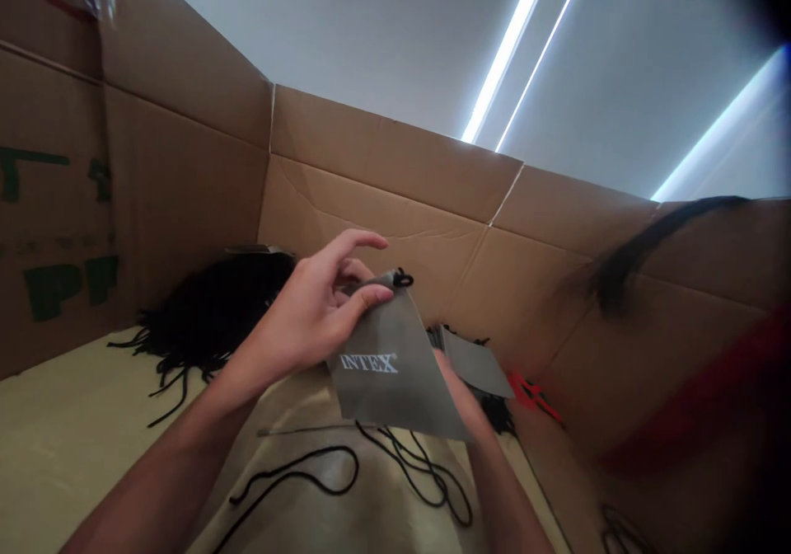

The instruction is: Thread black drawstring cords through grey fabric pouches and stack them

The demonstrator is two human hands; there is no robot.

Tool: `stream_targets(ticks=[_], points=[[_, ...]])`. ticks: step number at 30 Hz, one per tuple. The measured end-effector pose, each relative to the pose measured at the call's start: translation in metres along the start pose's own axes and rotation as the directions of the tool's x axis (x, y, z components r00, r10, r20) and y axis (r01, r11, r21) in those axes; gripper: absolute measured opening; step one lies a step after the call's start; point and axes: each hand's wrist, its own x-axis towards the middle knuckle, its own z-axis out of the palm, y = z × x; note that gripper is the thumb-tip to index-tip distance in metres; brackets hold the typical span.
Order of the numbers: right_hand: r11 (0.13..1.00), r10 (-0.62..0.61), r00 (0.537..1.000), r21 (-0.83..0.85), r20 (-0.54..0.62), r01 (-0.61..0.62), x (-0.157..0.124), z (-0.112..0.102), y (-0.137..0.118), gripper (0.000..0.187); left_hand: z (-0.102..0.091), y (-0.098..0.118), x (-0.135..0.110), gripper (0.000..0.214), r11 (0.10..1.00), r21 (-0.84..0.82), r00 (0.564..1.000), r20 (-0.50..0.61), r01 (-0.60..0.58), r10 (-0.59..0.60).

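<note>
Head view, looking down into a cardboard box w/ its flaps up. Grey fabric pouch, printed INTEX in white, is held up mid-frame, above the tan sheet on the box floor. L hand is nearly closed, pinching pouch's top corner btwn thumb & bent fingers, top finger lifted slightly clear. Short black cord w/ small loop sticks out of that corner, right at the fingertips. R hand sits behind pouch's right edge, fingers hidden, so can't tell how far open it is or if it grips; R forearm runs down from it.

Rel. to pouch: behind & to right, 2nd grey fabric piece, partly covered by it; further right, red item, too blurred to ID. Left of pouch, big heap of black cords. Below pouch, loose black cords & thin metal rod lie on sheet. Far right, blurred black strand lies across box wall.
</note>
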Motion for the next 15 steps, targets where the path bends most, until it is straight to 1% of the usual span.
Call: stream_targets(ticks=[2, 4, 6, 7, 8, 9, 11, 13, 15], points=[[0.997, -0.003, 0.998, 0.072, -0.070, 0.008, -0.007, -0.019, -0.019, 0.046, 0.007, 0.000, -0.004, 0.033, 0.999, 0.033, 0.996, 0.084, 0.025, -0.028], [0.988, -0.021, 0.988, 0.145, -0.155, 0.044, -0.018, -0.031, -0.040, 0.060, 0.015, 0.000, -0.006, 0.034, 0.997, 0.074, 0.986, 0.162, 0.020, -0.032], [0.947, -0.058, 0.982, 0.303, -0.178, 0.110, -0.028, -0.033, -0.062, 0.063, 0.023, 0.002, -0.009, 0.035, 0.994, 0.110, 0.972, 0.232, -0.005, -0.021], [0.928, -0.075, 0.982, 0.349, -0.175, 0.134, -0.032, -0.031, -0.073, 0.070, 0.028, 0.002, -0.010, 0.035, 0.993, 0.118, 0.964, 0.264, -0.015, -0.017], [0.912, -0.079, 0.981, 0.384, -0.178, 0.143, -0.035, -0.028, -0.082, 0.072, 0.032, 0.002, -0.012, 0.035, 0.992, 0.121, 0.957, 0.290, -0.022, -0.014], [0.906, -0.063, 0.983, 0.402, -0.173, 0.129, -0.037, -0.025, -0.090, 0.067, 0.036, 0.002, -0.014, 0.035, 0.992, 0.120, 0.952, 0.305, -0.026, -0.012], [0.904, -0.026, 0.976, 0.412, -0.215, 0.115, -0.038, -0.019, -0.100, 0.057, 0.042, 0.001, -0.017, 0.036, 0.991, 0.127, 0.954, 0.301, -0.029, -0.010], [0.896, -0.019, 0.966, 0.424, -0.256, 0.130, -0.038, -0.017, -0.104, 0.046, 0.044, -0.001, -0.019, 0.038, 0.986, 0.164, 0.965, 0.263, -0.035, -0.009], [0.887, -0.024, 0.964, 0.439, -0.264, 0.142, -0.039, -0.019, -0.105, 0.035, 0.044, -0.002, -0.019, 0.036, 0.976, 0.210, 0.970, 0.244, -0.056, 0.003]])
